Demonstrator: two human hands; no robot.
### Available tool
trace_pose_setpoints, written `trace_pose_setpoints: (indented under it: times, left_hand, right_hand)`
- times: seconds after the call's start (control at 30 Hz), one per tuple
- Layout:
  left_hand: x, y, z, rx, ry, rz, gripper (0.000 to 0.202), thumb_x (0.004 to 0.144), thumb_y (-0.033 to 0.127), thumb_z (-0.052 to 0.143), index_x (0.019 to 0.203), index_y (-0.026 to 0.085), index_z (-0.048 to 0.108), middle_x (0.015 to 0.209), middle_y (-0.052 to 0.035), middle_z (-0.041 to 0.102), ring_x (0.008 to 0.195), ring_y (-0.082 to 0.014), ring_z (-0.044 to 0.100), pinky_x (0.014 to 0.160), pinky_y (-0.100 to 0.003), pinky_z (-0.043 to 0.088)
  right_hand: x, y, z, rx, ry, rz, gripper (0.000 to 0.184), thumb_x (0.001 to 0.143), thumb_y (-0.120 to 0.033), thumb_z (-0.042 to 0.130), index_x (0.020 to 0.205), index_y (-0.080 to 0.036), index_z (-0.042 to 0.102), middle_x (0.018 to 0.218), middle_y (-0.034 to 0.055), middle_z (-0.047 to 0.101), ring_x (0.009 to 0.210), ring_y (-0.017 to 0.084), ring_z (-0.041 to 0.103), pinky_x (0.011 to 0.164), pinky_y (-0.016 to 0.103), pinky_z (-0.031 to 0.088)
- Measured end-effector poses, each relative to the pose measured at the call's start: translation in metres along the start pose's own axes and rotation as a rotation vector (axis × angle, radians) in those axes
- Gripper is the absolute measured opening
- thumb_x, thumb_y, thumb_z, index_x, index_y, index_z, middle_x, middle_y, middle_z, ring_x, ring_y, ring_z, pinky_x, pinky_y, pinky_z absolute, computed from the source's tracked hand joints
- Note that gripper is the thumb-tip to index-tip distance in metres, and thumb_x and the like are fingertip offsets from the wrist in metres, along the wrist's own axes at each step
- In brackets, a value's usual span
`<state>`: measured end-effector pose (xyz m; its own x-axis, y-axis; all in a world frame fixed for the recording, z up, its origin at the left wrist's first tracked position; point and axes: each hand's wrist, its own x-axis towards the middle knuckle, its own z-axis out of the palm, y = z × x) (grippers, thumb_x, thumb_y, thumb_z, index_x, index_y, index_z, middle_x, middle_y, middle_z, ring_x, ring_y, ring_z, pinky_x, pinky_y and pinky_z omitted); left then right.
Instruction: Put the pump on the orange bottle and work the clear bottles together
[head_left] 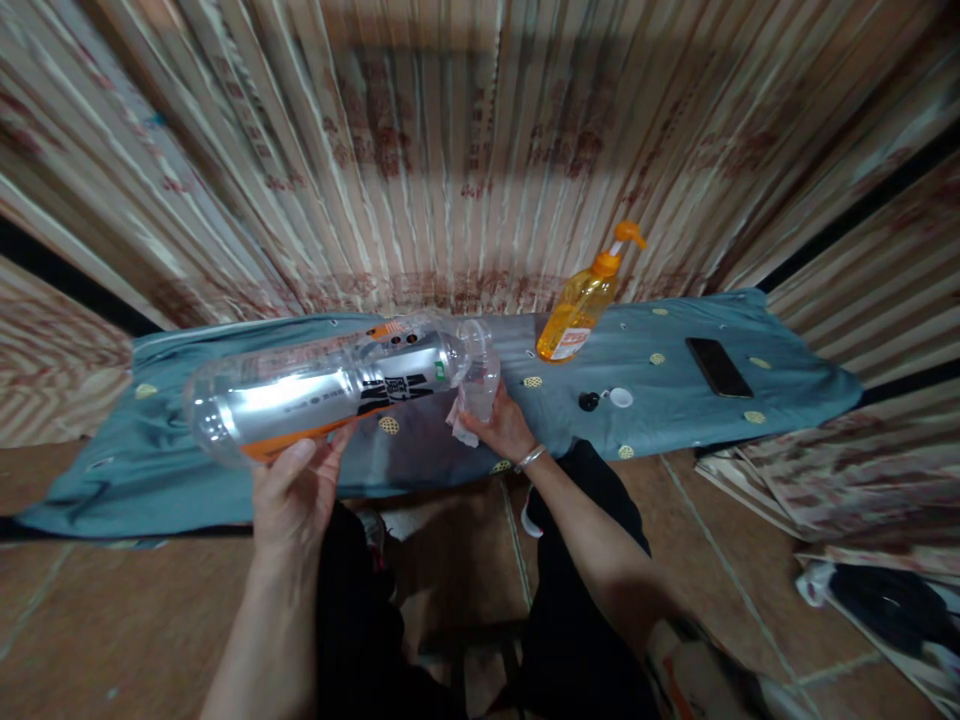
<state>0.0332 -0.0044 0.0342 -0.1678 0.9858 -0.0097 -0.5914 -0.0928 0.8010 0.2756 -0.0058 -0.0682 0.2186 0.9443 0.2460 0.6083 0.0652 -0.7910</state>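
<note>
My left hand (296,485) is closed under a large see-through plastic bottle (300,395) with a silver and orange label. The bottle lies nearly level, tilted slightly, its neck toward the right. At that neck, my right hand (506,430) holds a small see-through cup (480,380). Neck and cup overlap in view, so I cannot tell whether they touch. A pale, crumpled piece that looks like tissue (463,425) shows below the cup by my right fingers. Whether there is liquid in the bottle is hard to make out.
On the blue-grey cloth (675,430) stands a pump bottle (577,310) of orange liquid. A small black item (589,401), a white round cap (620,397) and a dark phone (718,367) lie to the right. Behind hangs a patterned curtain (450,150).
</note>
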Motion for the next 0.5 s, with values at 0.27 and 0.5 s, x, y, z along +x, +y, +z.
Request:
trace_pose_setpoints:
  times: [0.27, 0.5]
  left_hand:
    - [-0.0006, 0.0014, 0.0003, 0.004, 0.017, 0.002, 0.041, 0.033, 0.026, 0.098, 0.066, 0.022, 0.073, 0.08, 0.0032, 0.078, 0.076, -0.0165, 0.071, 0.078, -0.035, 0.064]
    - [-0.0004, 0.0004, 0.0006, 0.012, 0.01, 0.011, 0.041, 0.035, 0.025, 0.097, 0.067, 0.023, 0.072, 0.079, 0.0043, 0.077, 0.077, -0.0163, 0.071, 0.079, -0.035, 0.064]
  right_hand:
    - [0.0004, 0.0017, -0.0002, -0.024, -0.012, 0.002, 0.073, 0.077, -0.032, 0.077, 0.139, -0.018, 0.042, 0.122, 0.0118, 0.069, 0.102, 0.026, 0.073, 0.089, 0.037, 0.06]
    - [-0.0001, 0.0003, 0.0001, -0.03, 0.001, -0.007, 0.072, 0.077, -0.032, 0.076, 0.139, -0.018, 0.043, 0.123, 0.0121, 0.069, 0.104, 0.027, 0.073, 0.09, 0.038, 0.061]
